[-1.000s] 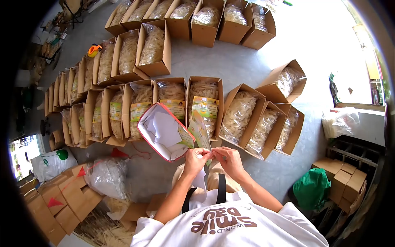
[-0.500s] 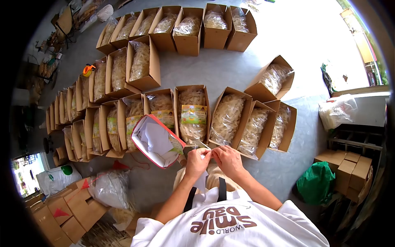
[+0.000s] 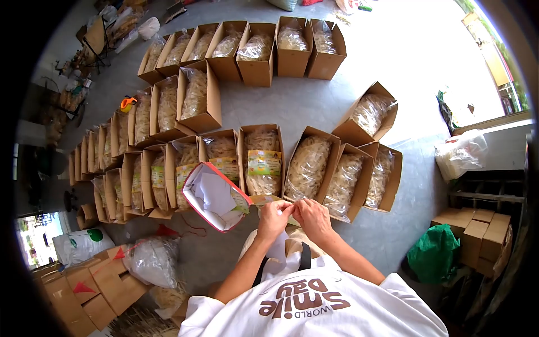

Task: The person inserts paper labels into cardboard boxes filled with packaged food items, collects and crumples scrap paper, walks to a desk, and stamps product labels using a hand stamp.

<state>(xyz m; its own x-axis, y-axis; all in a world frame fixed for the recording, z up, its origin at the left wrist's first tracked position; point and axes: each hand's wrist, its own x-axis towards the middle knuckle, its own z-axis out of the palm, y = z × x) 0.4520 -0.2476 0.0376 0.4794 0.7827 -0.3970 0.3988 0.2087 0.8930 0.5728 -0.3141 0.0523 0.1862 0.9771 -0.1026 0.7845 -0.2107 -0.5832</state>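
Note:
My left hand [image 3: 273,221] and my right hand [image 3: 313,220] meet in front of my body, fingertips pinched together. Between them is a thin label [image 3: 264,199], its yellowish face showing just past the fingers. A strip of white paper [image 3: 277,250] hangs below my left hand; whether it is joined to the label is hidden. Left of my hands sits a red-edged open box [image 3: 209,222] with white sheets [image 3: 210,188] inside. Directly ahead stands a carton [image 3: 242,163] holding a clear bag of pale dried strips with a yellow-green label [image 3: 264,162] on it.
Rows of open cartons [image 3: 257,73] with bagged strips stand on the grey floor [image 3: 252,106]. An orange tape dispenser [image 3: 128,103] rests at the left row. Folded cardboard [image 3: 98,286] lies lower left; a green bag [image 3: 433,254] and more cardboard [image 3: 485,233] are at right.
The label between my fingers has turned from a thin pale edge to showing its yellowish face. My view has shifted slightly, so the cartons appear lower.

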